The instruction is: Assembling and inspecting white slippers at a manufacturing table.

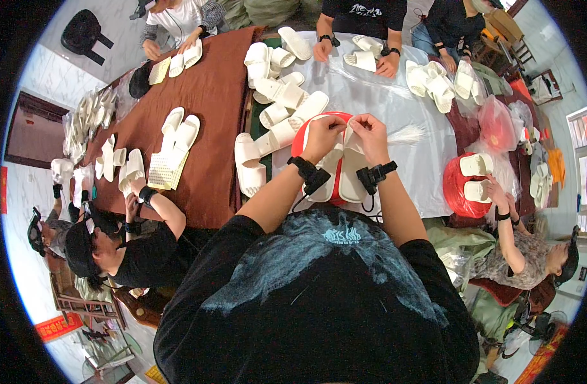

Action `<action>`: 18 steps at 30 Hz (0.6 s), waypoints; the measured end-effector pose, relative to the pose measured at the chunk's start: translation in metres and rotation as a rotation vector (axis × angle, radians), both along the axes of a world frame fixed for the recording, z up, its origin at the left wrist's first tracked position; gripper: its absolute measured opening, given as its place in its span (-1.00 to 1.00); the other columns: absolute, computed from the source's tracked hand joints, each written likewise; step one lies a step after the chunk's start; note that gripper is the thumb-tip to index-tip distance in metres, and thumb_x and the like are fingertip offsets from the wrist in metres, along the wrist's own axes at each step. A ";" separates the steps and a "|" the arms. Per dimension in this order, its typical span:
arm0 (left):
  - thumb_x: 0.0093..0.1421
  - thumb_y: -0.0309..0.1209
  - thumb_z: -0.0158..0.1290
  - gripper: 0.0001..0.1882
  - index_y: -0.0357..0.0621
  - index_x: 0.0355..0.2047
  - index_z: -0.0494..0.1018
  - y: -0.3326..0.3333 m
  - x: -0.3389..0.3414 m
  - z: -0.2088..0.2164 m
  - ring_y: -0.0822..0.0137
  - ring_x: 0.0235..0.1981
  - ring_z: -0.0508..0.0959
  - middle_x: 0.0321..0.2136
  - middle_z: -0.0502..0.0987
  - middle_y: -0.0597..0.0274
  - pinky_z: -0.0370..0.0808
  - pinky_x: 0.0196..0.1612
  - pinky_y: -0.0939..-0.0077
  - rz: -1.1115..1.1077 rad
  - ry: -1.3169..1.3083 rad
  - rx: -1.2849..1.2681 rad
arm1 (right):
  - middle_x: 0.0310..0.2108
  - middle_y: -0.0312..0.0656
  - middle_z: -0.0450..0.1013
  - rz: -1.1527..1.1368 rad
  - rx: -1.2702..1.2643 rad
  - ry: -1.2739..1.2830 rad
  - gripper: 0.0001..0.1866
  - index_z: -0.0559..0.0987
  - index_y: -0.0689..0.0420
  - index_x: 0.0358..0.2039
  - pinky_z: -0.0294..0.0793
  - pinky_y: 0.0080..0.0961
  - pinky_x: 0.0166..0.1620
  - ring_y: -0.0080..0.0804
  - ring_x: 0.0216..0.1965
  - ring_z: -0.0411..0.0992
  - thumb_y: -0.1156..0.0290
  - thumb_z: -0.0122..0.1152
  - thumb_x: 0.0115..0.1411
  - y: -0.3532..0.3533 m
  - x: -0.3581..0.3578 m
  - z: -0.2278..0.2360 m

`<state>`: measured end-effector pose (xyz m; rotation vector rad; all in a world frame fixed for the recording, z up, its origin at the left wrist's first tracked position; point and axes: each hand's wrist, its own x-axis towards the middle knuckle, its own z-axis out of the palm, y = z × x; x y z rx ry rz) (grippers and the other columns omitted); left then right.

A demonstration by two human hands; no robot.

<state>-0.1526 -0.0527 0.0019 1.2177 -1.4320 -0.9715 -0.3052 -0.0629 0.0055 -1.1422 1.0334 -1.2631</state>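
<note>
Two white slippers lie side by side under my hands, the left slipper (330, 171) and the right slipper (353, 182), on a round red pad (299, 142). My left hand (324, 136) is raised over the upper part of the pair, thumb and fingers pinched together. Close beside it, my right hand (371, 136) is also closed in a pinch, fingertips turned toward the left ones. Whatever lies between the fingertips is too small to make out. To the right of my right hand is a bundle of thin white strands (407, 133).
Several white slippers (284, 96) are heaped left of the red pad. Clear plastic sheeting (421, 173) covers the table ahead. At right, a co-worker's hand (495, 192) touches slippers on another red pad (455, 195). More people sit around the brown-covered table (210, 96).
</note>
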 end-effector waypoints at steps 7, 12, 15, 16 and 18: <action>0.10 -0.52 0.12 -0.88 -0.33 -0.36 0.53 -0.006 0.003 -0.003 0.55 -0.53 0.41 -0.55 0.53 0.29 0.37 -0.45 0.61 0.011 0.037 0.078 | -0.46 -0.41 0.45 0.023 -0.028 0.106 -0.93 0.55 0.22 -0.38 0.33 -0.74 -0.31 -0.72 -0.43 0.34 0.51 0.24 0.12 0.002 0.000 -0.002; 0.08 -0.49 0.13 -0.88 -0.29 -0.38 0.56 -0.005 -0.001 -0.003 0.40 -0.54 0.53 -0.54 0.58 0.14 0.46 -0.41 0.50 -0.018 -0.082 -0.029 | -0.44 -0.38 0.45 -0.054 0.004 -0.002 -0.92 0.55 0.23 -0.37 0.34 -0.74 -0.28 -0.70 -0.40 0.35 0.51 0.25 0.12 0.005 0.001 0.002; 0.08 -0.47 0.15 -0.87 -0.26 -0.37 0.57 -0.005 -0.004 -0.003 0.37 -0.53 0.56 -0.51 0.60 0.12 0.47 -0.40 0.49 -0.021 -0.099 -0.047 | -0.43 -0.37 0.46 -0.047 0.009 -0.079 -0.91 0.55 0.23 -0.37 0.34 -0.73 -0.26 -0.68 -0.39 0.36 0.52 0.25 0.12 0.005 0.000 0.004; 0.08 -0.47 0.15 -0.87 -0.26 -0.37 0.57 -0.004 -0.004 -0.002 0.37 -0.53 0.56 -0.51 0.60 0.12 0.47 -0.40 0.49 -0.023 -0.098 -0.045 | -0.43 -0.37 0.46 -0.049 0.011 -0.078 -0.91 0.55 0.23 -0.37 0.34 -0.73 -0.26 -0.68 -0.39 0.36 0.52 0.25 0.12 0.005 0.000 0.003; 0.07 -0.48 0.16 -0.88 -0.23 -0.37 0.57 -0.004 -0.005 0.001 0.35 -0.51 0.58 -0.49 0.61 0.11 0.48 -0.39 0.50 -0.032 -0.111 -0.028 | -0.43 -0.37 0.47 -0.023 -0.026 -0.092 -0.92 0.55 0.23 -0.36 0.34 -0.73 -0.24 -0.67 -0.38 0.37 0.51 0.25 0.12 0.004 -0.001 0.002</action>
